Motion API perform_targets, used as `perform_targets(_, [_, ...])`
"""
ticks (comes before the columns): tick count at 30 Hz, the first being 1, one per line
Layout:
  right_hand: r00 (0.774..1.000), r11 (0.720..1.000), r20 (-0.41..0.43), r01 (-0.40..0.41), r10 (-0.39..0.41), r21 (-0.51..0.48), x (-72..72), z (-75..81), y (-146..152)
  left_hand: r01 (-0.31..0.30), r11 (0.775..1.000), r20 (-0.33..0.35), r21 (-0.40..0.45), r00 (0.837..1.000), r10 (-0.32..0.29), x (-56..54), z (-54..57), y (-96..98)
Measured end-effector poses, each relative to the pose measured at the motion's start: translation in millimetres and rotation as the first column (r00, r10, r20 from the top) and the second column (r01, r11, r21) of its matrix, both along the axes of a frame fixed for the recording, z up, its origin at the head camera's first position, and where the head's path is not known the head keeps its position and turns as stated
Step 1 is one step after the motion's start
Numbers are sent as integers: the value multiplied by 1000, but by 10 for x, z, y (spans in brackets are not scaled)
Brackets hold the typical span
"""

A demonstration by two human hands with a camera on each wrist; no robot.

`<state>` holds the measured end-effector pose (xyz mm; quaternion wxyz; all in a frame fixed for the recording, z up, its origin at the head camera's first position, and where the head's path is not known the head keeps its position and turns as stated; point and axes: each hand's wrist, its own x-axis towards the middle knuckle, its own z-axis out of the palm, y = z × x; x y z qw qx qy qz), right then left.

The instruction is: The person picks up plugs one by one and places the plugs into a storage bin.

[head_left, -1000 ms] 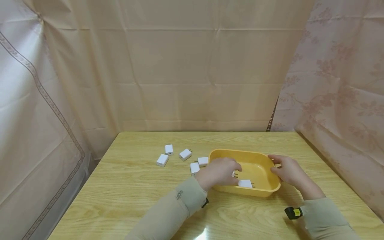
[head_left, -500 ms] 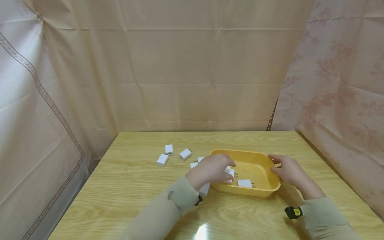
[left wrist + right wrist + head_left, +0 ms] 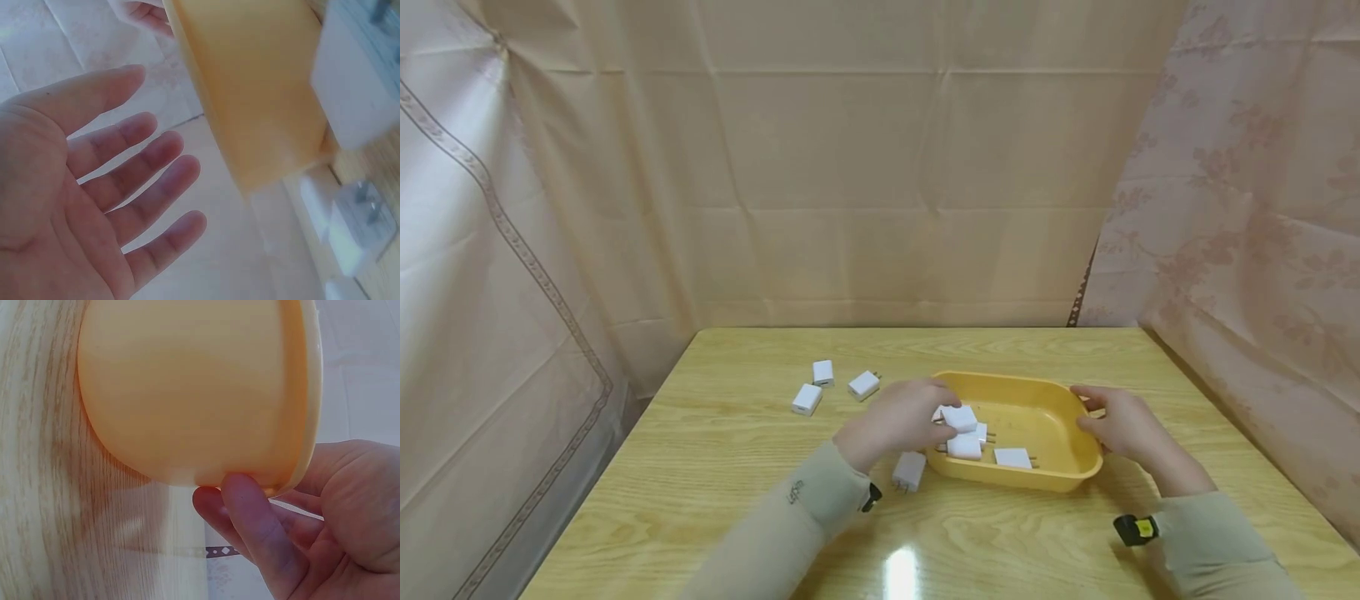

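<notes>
My left hand (image 3: 898,421) is over the left end of a yellow plastic tray (image 3: 1045,479), fingers spread and relaxed. The left wrist view shows nothing in its palm (image 3: 37,181). Several white USB charger plugs (image 3: 964,446) with two metal prongs lie inside the tray, grouped mostly at its left end. One charger plug (image 3: 909,471) rests on the table just outside the tray, below the left wrist. At the tray's right end my right hand (image 3: 1123,425) grips the rim, its thumb (image 3: 247,494) against the wall in the right wrist view.
Three more charger plugs (image 3: 807,399) lie on the wooden table (image 3: 715,483) left of the tray. The left forearm and hand cover part of the table there. A beige cloth (image 3: 850,167) hangs behind the table's back edge, with patterned cloth (image 3: 1262,208) at the right.
My left hand has drawn back leftward from over the tray, uncovering charger plugs at its left end and one on the table below. My right hand stays at the tray's right end.
</notes>
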<state>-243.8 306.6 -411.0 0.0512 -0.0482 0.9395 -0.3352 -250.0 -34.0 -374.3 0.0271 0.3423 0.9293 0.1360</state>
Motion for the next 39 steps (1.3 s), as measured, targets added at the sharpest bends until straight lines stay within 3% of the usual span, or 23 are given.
perform_targets(14, [1000, 1000, -31, 0, 0, -16, 7, 3, 10, -42, 997, -8, 67, 999, 43, -39, -14, -278])
perform_targets(23, [1000, 1000, -10, 6, -6, -4, -8, 20, 9, -45, 997, -61, 59, 997, 49, -44, -34, -430])
perform_targets(39, [1000, 1000, 5, 2, -2, -12, -9, 35, -7, -108, 994, -45, 36, 993, 109, -6, 36, -636])
